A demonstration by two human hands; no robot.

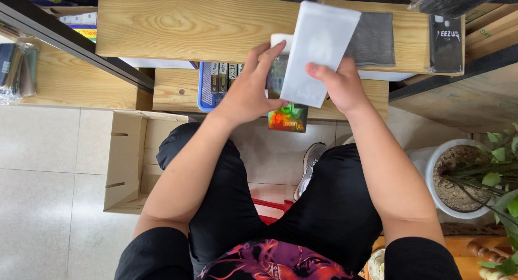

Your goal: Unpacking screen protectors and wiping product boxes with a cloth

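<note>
2 hands meet over the front edge of a wooden surface [162, 26], above the person's lap. At 3 o'clock from them a grey cloth [373, 38] lies on the wood, and further that way a dark flat packet [445, 42] rests near the edge. At 9 o'clock, under the top board, a blue basket [205, 88] on a lower shelf [172, 91] holds a row of small dark packs standing upright. At 8 o'clock an open cardboard box [127, 161] stands on the tiled floor [48, 166]; its inside cannot be made out. At 4 o'clock a white pot [431, 175] filled with soil holds a green plant [499, 177]. A grey shoe [310, 164] shows between the knees at 6 o'clock.

Nothing stands between the hands and the camera.

The left hand [245, 94] is closed around a shiny rainbow-coloured flat packet [287, 117], thumb on its face, fingers curled at its upper edge. The right hand [341, 86] pinches a white sleeve [318, 50] by its lower edge, thumb on the front. The sleeve tilts toward 1 o'clock and overlaps the upper part of the packet, which hangs toward 6 o'clock. Both forearms run up from the lap, converging, with the wrists close together.
</note>
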